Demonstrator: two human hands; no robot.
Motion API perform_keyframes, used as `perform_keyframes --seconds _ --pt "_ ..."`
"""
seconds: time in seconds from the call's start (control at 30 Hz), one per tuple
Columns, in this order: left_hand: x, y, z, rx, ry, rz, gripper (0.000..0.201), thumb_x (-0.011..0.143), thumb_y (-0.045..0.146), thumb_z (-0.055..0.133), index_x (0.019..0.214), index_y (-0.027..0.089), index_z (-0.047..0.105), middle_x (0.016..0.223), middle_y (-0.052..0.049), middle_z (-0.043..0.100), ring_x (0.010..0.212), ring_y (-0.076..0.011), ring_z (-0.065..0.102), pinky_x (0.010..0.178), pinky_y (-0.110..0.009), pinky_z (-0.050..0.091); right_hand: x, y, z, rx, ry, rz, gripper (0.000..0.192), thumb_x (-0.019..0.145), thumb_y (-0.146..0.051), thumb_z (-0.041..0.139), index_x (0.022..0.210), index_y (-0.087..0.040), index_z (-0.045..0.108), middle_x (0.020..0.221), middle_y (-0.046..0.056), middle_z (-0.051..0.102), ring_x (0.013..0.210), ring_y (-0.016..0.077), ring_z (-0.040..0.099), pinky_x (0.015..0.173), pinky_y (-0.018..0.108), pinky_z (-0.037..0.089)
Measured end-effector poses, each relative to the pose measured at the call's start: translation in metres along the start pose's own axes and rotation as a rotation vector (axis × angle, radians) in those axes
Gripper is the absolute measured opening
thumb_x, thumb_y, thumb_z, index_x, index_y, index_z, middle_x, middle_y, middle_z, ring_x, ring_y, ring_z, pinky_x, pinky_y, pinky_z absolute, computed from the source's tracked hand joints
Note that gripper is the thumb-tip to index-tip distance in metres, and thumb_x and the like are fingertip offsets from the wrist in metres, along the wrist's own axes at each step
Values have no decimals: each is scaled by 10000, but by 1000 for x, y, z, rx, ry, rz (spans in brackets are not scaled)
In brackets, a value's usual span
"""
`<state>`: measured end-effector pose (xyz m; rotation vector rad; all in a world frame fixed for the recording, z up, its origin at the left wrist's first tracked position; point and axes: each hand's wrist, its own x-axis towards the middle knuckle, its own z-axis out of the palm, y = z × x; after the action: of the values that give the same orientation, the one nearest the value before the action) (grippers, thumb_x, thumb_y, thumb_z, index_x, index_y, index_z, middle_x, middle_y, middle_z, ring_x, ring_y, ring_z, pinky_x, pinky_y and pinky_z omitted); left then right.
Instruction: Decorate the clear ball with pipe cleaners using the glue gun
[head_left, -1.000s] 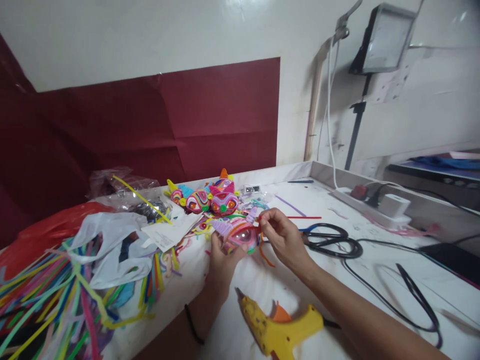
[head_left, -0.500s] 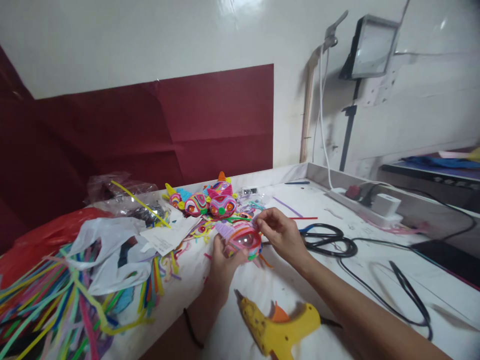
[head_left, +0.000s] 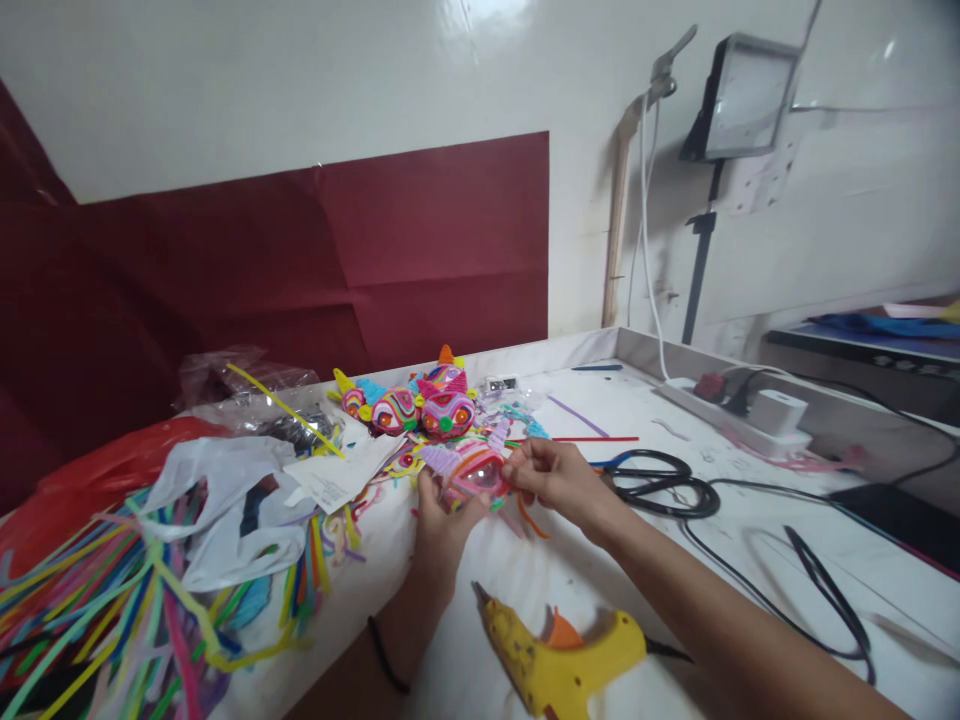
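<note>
A round pipe cleaner ornament [head_left: 480, 474], pink and orange with purple ears and a clear plastic dome showing, sits in my left hand [head_left: 445, 525]. The thumb lies along its near side and the fingers curl round its left. My right hand [head_left: 551, 478] has its thumb and fingertips pinched together against the ornament's right edge; anything small between them is hidden. Just beyond stand finished-looking animal heads [head_left: 445, 408] in coloured pipe cleaner with orange eyes. Nearer to me a yellow glue gun [head_left: 562, 655] lies on the table, its nozzle toward the ornament.
At left are loose pipe cleaners [head_left: 112, 610], a white plastic bag [head_left: 232, 500] and a red bag [head_left: 112, 465]. Black-handled scissors [head_left: 667, 480] lie right of my right hand. A power strip [head_left: 750, 415] and black cables run along the right side.
My right hand has come down and in to the ornament's right edge, its fingertips closing there. The ornament has turned slightly in my left hand, and a second purple ear now shows.
</note>
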<state>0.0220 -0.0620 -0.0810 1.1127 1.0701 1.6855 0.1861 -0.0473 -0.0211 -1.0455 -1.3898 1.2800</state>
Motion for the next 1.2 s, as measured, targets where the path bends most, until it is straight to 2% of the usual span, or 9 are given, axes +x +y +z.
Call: perform_keyframes --seconds 0.2,0.37,0.5,0.6,0.7,0.8,0.97,1.07,1.2 --pt "1 -1 -1 26 -30 33 763 622 285 828 1297 220 480 1278 -125 656 1134 -284 650 958 -388 513 -1 -3 2 16 48 39 113 563 -267 662 618 -181 615 445 -45 555 418 76 446 409 204 281" --pt "-3 8 -1 50 -77 -4 665 649 273 809 1246 216 521 1250 -113 674 1146 -281 641 983 -396 497 3 1 2 -10 96 18 59 579 -225 627 622 -184 621 436 -56 542 421 83 457 410 208 262" --pt "-7 14 1 -13 -138 -33 658 654 242 794 1256 222 528 1182 -85 708 1110 -270 663 979 -395 506 6 8 4 -40 106 -21 48 572 -220 604 606 -188 615 463 -53 553 434 89 470 438 220 311" --pt "-10 15 1 -55 -147 -77 655 706 274 769 1306 232 510 1249 -91 682 1203 -278 625 1044 -412 475 5 11 6 -67 103 -63 62 567 -228 583 601 -189 617 492 -46 570 458 96 482 478 234 360" --pt "-12 15 1 -78 -126 -121 703 746 333 757 1378 234 467 1340 -117 632 1271 -295 585 1065 -428 465 1 13 9 -97 90 -102 66 574 -234 573 596 -192 618 496 -49 566 466 96 473 488 235 360" --pt "-12 17 2 -56 -77 -114 742 729 356 775 1393 220 471 1340 -137 630 1248 -318 598 1045 -448 482 -3 14 13 -124 81 -129 55 581 -216 572 598 -197 621 498 -51 567 465 95 467 482 229 349" --pt "-9 21 5 27 28 -45 700 662 310 807 1309 200 563 1264 -132 677 1152 -319 646 969 -425 527 -5 19 19 -142 63 -129 27 597 -189 601 605 -205 622 498 -50 567 466 103 483 480 227 362" --pt "-9 21 6 -12 40 -27 702 646 299 818 1297 201 576 1194 -113 712 1083 -312 681 933 -428 550 -4 23 20 -136 67 -115 26 606 -199 636 598 -210 614 502 -46 563 473 109 487 485 231 377" --pt "-9 18 5 -23 63 3 661 653 285 827 1269 196 606 1132 -98 737 1114 -317 677 969 -433 541 -1 26 21 -111 81 -69 89 621 -248 676 588 -211 602 520 -29 582 475 114 501 476 235 385"
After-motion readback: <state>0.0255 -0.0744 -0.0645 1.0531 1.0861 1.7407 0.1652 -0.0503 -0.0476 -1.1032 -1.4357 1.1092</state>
